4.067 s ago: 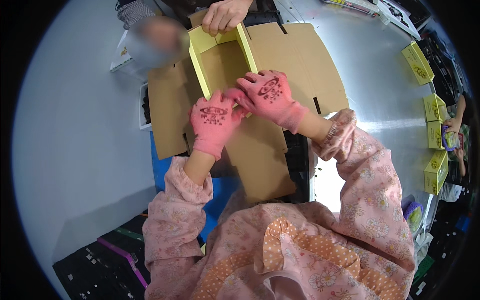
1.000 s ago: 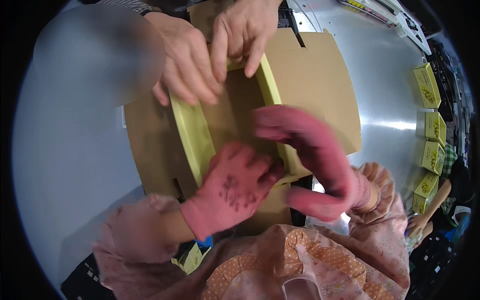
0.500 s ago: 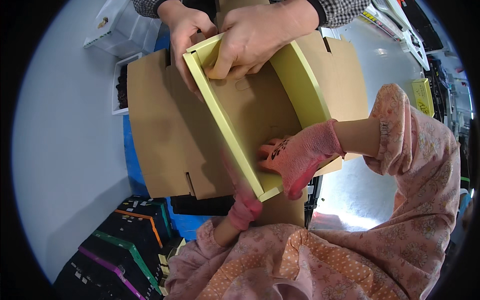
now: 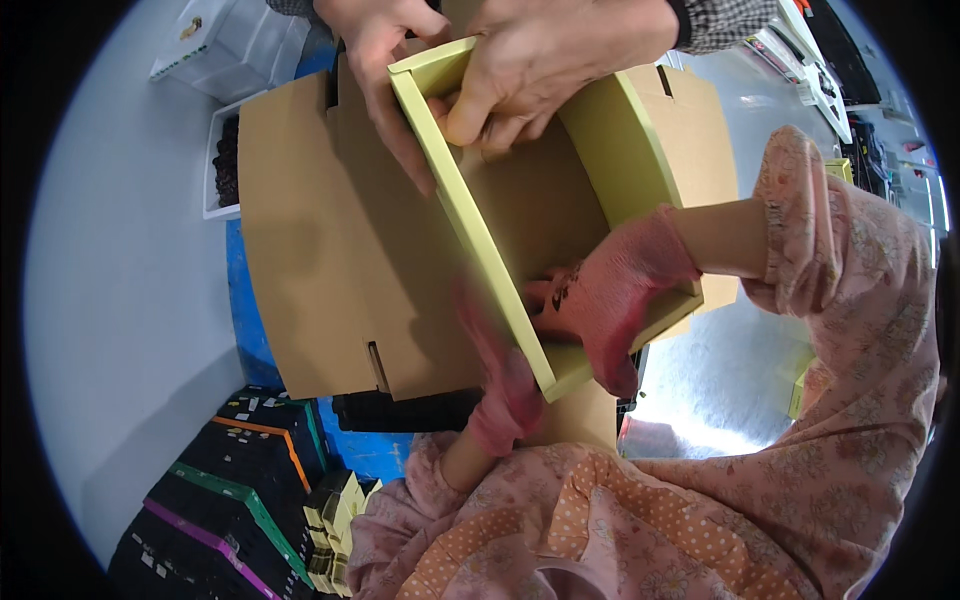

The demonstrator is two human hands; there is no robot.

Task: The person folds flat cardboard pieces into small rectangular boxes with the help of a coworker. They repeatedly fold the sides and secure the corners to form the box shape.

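A pale yellow-green cardboard box [image 4: 625, 150] with upright walls is held tilted in front of me, brown showing inside it. My right hand [image 4: 615, 295], in a pink knit glove, reaches over the near right corner. Its fingers press into the inside, by the long left wall. On the outer side of that wall, my gloved left hand [image 4: 503, 395] grips near the close corner; its fingertips are blurred. At the far end, a co-worker's bare right-side hand [image 4: 560, 70] bends into the box. Their other hand [image 4: 385, 90] clasps the left wall from outside.
Flattened brown cardboard [image 4: 310, 250] lies beneath the box. Dark stacked blocks with coloured bands [image 4: 200, 510] and small yellow boxes [image 4: 335, 525] stand at the lower left. A white tray of dark pieces [image 4: 222, 170] lies upper left; a shiny metal surface [image 4: 710, 390] is at right.
The box and the hands on it have shifted slightly to the right in view. The co-worker's hands have come a bit nearer. Both my hands stay at the near corner.
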